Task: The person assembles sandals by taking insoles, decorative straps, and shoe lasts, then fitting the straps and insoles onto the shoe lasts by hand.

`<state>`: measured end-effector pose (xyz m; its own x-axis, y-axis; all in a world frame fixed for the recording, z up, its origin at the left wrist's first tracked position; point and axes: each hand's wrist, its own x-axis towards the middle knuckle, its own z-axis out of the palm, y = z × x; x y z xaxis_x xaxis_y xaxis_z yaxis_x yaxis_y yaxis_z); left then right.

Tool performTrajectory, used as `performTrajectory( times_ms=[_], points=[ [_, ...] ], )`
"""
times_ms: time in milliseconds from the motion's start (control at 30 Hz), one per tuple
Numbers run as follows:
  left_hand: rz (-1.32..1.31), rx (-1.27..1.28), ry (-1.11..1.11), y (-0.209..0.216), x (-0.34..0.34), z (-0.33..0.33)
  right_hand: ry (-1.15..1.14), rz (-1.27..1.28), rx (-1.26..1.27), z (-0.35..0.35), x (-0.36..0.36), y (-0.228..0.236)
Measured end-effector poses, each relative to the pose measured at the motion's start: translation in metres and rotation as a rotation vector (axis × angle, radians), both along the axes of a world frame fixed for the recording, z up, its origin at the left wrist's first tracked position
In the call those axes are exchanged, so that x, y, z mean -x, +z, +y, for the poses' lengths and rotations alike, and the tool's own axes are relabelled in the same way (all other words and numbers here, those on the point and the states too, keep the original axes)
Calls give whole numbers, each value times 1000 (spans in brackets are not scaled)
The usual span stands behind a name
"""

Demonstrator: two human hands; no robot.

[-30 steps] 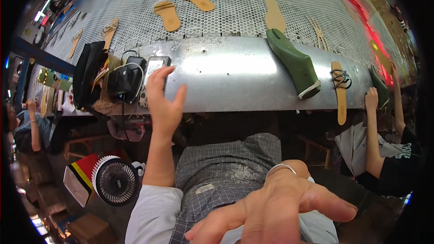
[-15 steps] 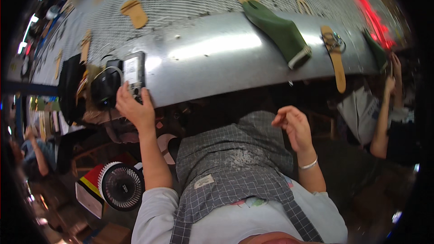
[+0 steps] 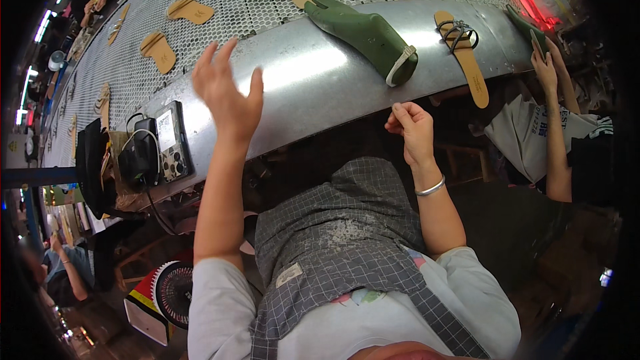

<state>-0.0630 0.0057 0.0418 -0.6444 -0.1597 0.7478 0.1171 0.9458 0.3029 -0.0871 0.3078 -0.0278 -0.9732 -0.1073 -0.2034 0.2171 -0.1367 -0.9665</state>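
Observation:
My left hand (image 3: pixel 230 97) is raised over the smooth metal edge (image 3: pixel 280 110) of the bench, fingers spread and holding nothing. My right hand (image 3: pixel 415 130) hovers at the front of that edge with its thumb and fingers pinched together; whatever is in them, if anything, does not show. Just beyond it lies a green shoe last (image 3: pixel 367 33) with a pale strap (image 3: pixel 401 65) around one end. To its right, a tan sandal sole (image 3: pixel 472 77) with dark thin straps (image 3: pixel 457 35) rests across the edge.
A phone (image 3: pixel 175 153) in a patterned case lies beside a black device (image 3: pixel 139 157) with cables. Tan insoles (image 3: pixel 190 11) sit on the perforated mesh surface (image 3: pixel 247 0). On the right, a co-worker's hands (image 3: pixel 545 67) are near another green last (image 3: pixel 522 29). A fan (image 3: pixel 175 293) stands below left.
My left hand has left the phone and risen up and to the right, fingers spreading. The right hand has come closer to the metal edge, its fingers drawing into a pinch. The view has shifted.

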Motion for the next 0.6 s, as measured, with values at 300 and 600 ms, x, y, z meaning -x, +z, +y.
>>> performTrajectory(
  times_ms=[300, 600],
  points=[
    [114, -125, -17, -38, 116, -39, 5, 11, 8, 22, -24, 10],
    [-20, -479, -14, -43, 116, -47, 14, 5, -83, 0, 3, 10]
  ],
)
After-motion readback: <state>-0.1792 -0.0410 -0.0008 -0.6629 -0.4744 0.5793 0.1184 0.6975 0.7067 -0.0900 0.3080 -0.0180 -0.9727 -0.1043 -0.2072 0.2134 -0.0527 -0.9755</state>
